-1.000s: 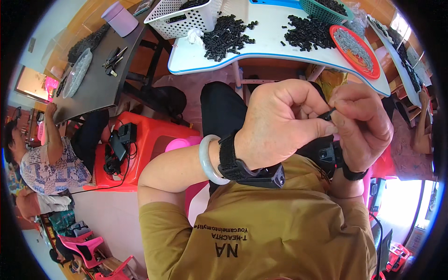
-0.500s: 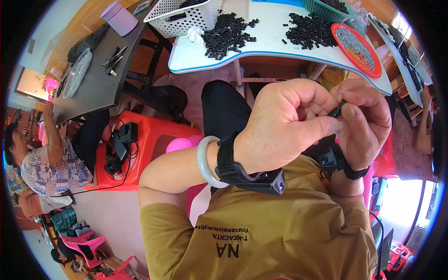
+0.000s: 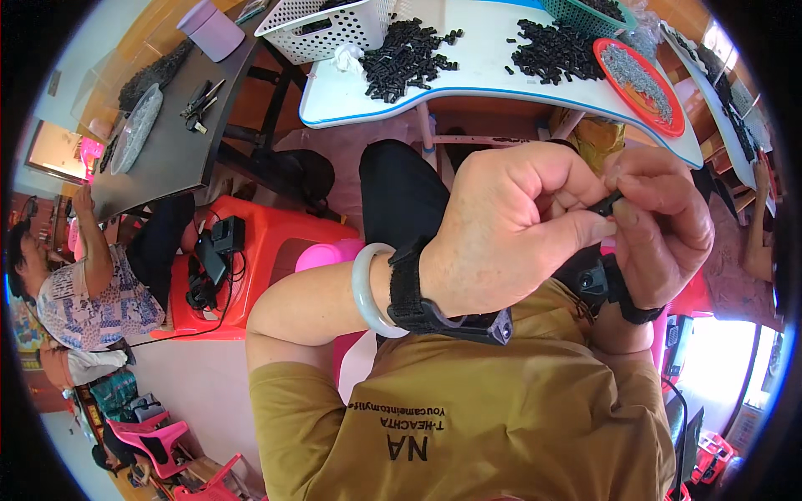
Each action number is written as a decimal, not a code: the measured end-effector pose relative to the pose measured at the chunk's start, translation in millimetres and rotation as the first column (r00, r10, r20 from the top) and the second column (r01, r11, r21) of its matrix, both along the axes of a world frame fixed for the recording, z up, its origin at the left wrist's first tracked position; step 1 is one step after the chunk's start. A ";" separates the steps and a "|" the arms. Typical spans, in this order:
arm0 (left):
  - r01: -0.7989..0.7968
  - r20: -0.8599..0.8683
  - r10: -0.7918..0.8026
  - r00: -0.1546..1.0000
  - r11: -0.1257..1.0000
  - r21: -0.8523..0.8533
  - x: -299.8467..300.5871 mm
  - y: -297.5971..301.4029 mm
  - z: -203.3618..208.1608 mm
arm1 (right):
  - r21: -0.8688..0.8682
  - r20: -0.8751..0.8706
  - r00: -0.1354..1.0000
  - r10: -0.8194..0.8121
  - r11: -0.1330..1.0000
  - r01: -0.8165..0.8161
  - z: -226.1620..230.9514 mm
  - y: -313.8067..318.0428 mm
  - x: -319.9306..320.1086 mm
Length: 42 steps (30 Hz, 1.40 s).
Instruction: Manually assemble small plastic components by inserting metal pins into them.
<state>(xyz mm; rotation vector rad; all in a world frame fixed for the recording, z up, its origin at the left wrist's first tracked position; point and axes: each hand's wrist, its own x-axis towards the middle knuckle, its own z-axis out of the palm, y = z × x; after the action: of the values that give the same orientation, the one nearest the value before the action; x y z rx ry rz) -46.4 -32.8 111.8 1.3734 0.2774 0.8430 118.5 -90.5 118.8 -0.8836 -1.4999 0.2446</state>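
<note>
A small black cylindrical part (image 3: 606,203) is held in front of my body, above my lap. My left hand (image 3: 511,227) grips it between thumb and curled fingers. My right hand (image 3: 666,227) pinches at the part's right end with thumb and forefinger; whether a smaller piece sits between those fingertips is hidden. On the white table beyond lie two heaps of similar black parts, a left heap (image 3: 407,63) and a right heap (image 3: 555,52). A round red tray (image 3: 614,77) at the table's right holds many small silvery metal pieces.
A white perforated basket (image 3: 322,39) and a green basket (image 3: 576,23) stand at the white table's back. Crumpled tissue (image 3: 347,58) lies nearby. Left are a dark table (image 3: 171,125), a red stool (image 3: 276,238) bearing black devices, and a seated person (image 3: 96,292).
My right hand has shifted slightly right and down, its fingertips moving to the black part's right end. More of the part shows. My left hand keeps its grip.
</note>
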 end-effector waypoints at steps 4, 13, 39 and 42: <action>-0.020 -0.040 0.020 0.999 1.000 0.003 1.0 -1.6 -1.4 | 0.033 0.095 0.994 -0.056 0.998 0.053 1.7 -0.7 -0.5; -0.042 -0.056 0.041 0.998 0.999 -0.026 2.7 -3.2 -0.6 | 0.093 0.135 0.987 -0.086 0.993 0.073 0.2 1.1 -1.3; 0.044 0.140 -0.021 0.990 0.985 -0.166 1.5 1.0 3.0 | 0.086 -0.040 0.993 0.110 0.991 -0.106 -12.1 10.7 -2.2; 0.016 0.070 -0.006 0.997 0.990 -0.144 -0.8 0.8 5.0 | 0.065 -0.051 0.992 0.116 0.992 -0.113 -12.2 11.8 -1.2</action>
<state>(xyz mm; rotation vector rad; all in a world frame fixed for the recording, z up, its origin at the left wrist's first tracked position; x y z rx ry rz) -47.2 -32.0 116.7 1.2075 0.2710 0.8436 117.3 -78.6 106.6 -0.7375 -1.5015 0.3025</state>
